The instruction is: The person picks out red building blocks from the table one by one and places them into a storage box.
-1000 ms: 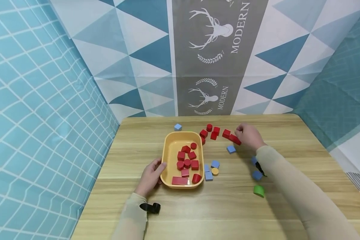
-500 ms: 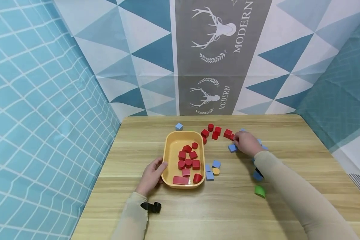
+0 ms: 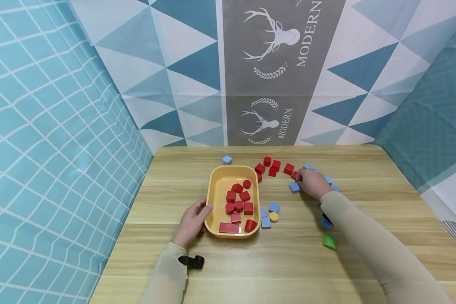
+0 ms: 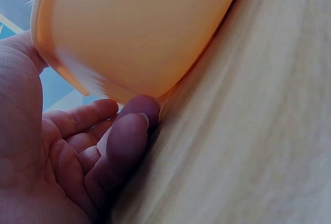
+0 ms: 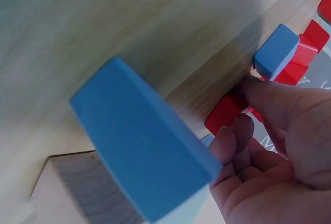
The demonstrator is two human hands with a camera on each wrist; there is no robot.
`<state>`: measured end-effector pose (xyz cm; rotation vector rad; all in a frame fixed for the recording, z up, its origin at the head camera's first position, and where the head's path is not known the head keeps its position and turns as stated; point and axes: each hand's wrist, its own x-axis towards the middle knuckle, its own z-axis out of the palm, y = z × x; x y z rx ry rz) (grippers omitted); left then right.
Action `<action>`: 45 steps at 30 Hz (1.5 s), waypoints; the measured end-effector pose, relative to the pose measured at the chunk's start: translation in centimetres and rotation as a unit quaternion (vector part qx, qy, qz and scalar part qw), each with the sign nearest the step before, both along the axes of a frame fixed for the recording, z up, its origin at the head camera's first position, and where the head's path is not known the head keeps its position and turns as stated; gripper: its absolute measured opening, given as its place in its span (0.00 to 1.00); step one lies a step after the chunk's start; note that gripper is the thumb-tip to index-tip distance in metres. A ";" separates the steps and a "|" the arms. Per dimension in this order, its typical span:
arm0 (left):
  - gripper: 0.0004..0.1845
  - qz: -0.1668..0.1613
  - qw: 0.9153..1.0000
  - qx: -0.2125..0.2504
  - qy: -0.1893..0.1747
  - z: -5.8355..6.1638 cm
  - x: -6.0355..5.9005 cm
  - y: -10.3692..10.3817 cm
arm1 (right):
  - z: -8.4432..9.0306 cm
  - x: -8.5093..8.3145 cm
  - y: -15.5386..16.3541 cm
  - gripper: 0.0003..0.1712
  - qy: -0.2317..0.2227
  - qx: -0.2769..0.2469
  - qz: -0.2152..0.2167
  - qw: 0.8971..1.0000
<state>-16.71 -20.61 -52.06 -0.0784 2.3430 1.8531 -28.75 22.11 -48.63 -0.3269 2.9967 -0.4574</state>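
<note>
My left hand [image 3: 191, 221] holds the yellow plastic tray [image 3: 209, 198] by its left side, thumb over the rim and curled fingers against the outer wall, as the left wrist view [image 4: 126, 136] also shows. Several red blocks lie in the tray, among them a flat rectangle [image 3: 229, 228] and a cylinder [image 3: 250, 226]. Beyond the tray to the right, my right hand [image 3: 313, 182] pinches a red block [image 5: 226, 113] between thumb and fingers, low over the table. In the head view the hand covers most of that block.
More red blocks [image 3: 276, 165] lie behind the tray's right corner. Blue blocks [image 3: 265, 222] and a yellow disc [image 3: 274, 217] sit beside the tray. A blue block [image 3: 294, 187] lies near the right hand. A green half-round block [image 3: 329, 242] lies nearer the front.
My right hand has come down and slightly nearer over the long red block, now mostly covering it. Blue blocks behind the hand have come into view. The left hand and tray stay put.
</note>
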 end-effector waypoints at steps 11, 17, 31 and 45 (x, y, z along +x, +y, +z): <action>0.28 -0.001 1.000 0.003 -0.003 0.1 -0.1 0.1 | 3.3 1.3 -3.5 0.03 0.079 -0.082 -0.020 0.993; 0.26 0.004 1.000 0.005 -0.003 0.0 -0.2 -0.1 | 6.6 4.9 -12.3 0.04 0.095 -0.169 0.115 0.974; 0.28 -0.008 1.000 0.005 -0.003 -0.1 -0.2 -0.2 | 1.4 7.8 -21.8 0.13 0.008 -0.074 0.244 0.967; 0.27 -0.005 1.000 -0.007 -0.001 0.0 -0.3 0.1 | 0.6 8.0 -21.6 0.06 0.032 -0.060 0.250 0.966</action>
